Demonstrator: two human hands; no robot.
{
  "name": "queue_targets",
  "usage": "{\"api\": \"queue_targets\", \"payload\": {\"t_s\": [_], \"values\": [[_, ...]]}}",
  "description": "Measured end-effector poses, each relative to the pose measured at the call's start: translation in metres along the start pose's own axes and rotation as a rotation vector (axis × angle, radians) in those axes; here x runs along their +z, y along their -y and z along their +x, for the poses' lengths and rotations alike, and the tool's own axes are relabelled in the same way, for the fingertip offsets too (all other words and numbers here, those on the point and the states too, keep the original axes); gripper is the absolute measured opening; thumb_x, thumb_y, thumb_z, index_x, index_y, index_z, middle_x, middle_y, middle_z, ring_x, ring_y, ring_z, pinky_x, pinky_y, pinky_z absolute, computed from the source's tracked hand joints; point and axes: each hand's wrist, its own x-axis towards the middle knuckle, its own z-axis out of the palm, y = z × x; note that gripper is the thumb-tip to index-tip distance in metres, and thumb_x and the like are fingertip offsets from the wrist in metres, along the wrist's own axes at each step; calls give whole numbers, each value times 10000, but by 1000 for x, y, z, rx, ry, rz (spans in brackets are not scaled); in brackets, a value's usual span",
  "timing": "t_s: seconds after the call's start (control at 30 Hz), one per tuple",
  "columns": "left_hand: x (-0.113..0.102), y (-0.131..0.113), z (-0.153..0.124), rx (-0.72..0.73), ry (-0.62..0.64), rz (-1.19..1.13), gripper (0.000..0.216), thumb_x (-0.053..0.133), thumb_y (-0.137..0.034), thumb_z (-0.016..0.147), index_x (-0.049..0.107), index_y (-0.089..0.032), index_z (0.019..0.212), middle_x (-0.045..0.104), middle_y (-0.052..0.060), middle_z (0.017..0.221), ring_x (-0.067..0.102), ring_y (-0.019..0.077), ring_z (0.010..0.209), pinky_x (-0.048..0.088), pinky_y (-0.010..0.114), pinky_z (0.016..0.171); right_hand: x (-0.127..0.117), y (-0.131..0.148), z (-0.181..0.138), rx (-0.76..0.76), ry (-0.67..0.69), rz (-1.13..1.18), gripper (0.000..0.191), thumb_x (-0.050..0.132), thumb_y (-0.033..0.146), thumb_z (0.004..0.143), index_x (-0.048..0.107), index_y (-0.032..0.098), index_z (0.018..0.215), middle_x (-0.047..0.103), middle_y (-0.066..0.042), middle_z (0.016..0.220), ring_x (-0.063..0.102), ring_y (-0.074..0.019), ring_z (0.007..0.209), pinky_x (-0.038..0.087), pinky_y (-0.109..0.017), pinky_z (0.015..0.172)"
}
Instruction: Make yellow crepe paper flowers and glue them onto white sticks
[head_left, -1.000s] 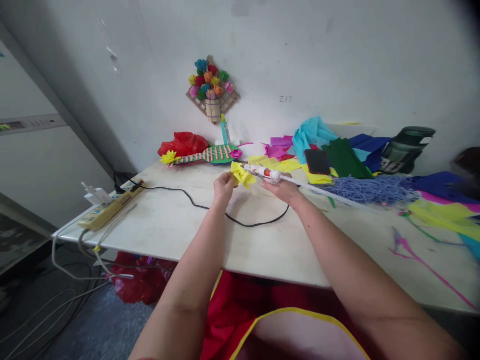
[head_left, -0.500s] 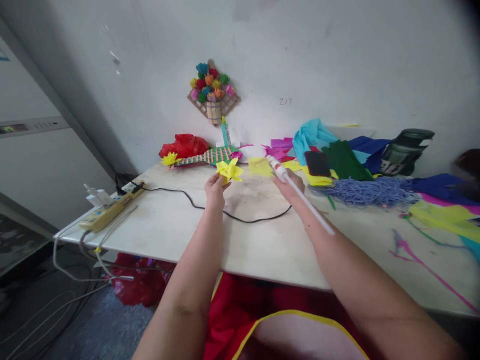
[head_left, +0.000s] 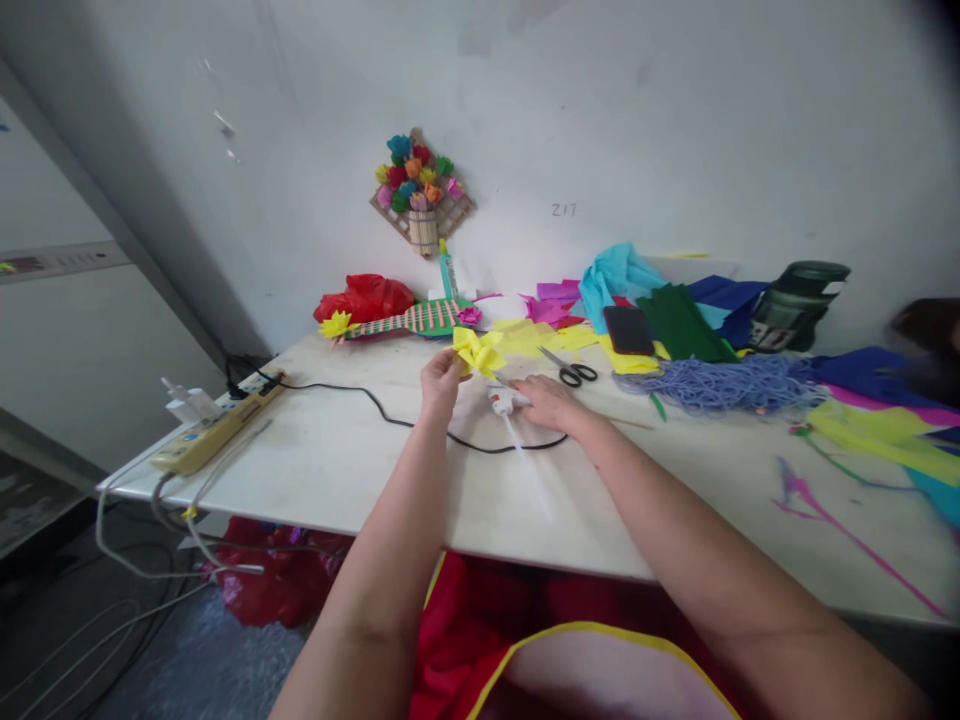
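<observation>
A yellow paper flower (head_left: 478, 351) is pinched in the fingers of my left hand (head_left: 444, 382), held just above the table. My right hand (head_left: 546, 402) is closed around a white hot glue gun (head_left: 501, 400); a long translucent glue stick (head_left: 527, 465) sticks out of its back toward me. The gun's nose lies close below the flower; whether they touch I cannot tell. Black-handled scissors (head_left: 571, 371) lie just beyond my right hand. Behind the flower rests a green guitar-shaped craft (head_left: 442, 316) with a pink flower and a yellow flower (head_left: 337, 324) on it.
A yellow power strip (head_left: 217, 425) sits at the left edge, and a black cord (head_left: 360, 387) crosses the table. To the right are a phone (head_left: 628, 330), folded coloured paper (head_left: 686, 322), a heap of bluish strands (head_left: 712, 385) and a dark green bottle (head_left: 799, 305). A flower decoration (head_left: 421, 190) hangs on the wall.
My right hand has brought the glue gun down and left, close to the flower, and the glue stick now points more toward me. The scissors have come into sight. The flower shifted slightly right.
</observation>
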Motion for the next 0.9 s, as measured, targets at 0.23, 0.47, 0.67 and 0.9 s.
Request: {"api": "queue_targets", "payload": {"t_s": [0.23,0.47,0.67,0.9], "values": [[6,4,-4,99,93,243,254,522,-232,651,631,-157,868,637,9,727,584,115,655,507,233,592,-13,-3,-4,131,-355,-23,295,392,305,801,648,193,895,607,-73,888,523,-199,858,357,-303,749],[8,6,-7,174,149,370,254,496,-208,673,641,-149,873,634,10,701,583,118,608,499,232,576,-27,-2,-6,65,-720,-22,262,439,333,794,636,172,854,557,-100,971,466,-225,889,306,-343,767],[11,10,-10,274,191,453,276,479,-186,693,650,-160,909,648,22,713,595,131,623,494,237,602,-34,9,-4,-23,-716,-34,242,442,303,800,648,204,879,516,-74,1090,437,-218,903,278,-357,777],[16,10,-14,315,210,505,282,475,-189,709,650,-169,930,653,24,729,608,135,620,500,248,615,-44,19,-1,-50,-673,-59,243,428,280,812,651,220,886,477,-54,1207,398,-242,984,267,-369,803]]}}
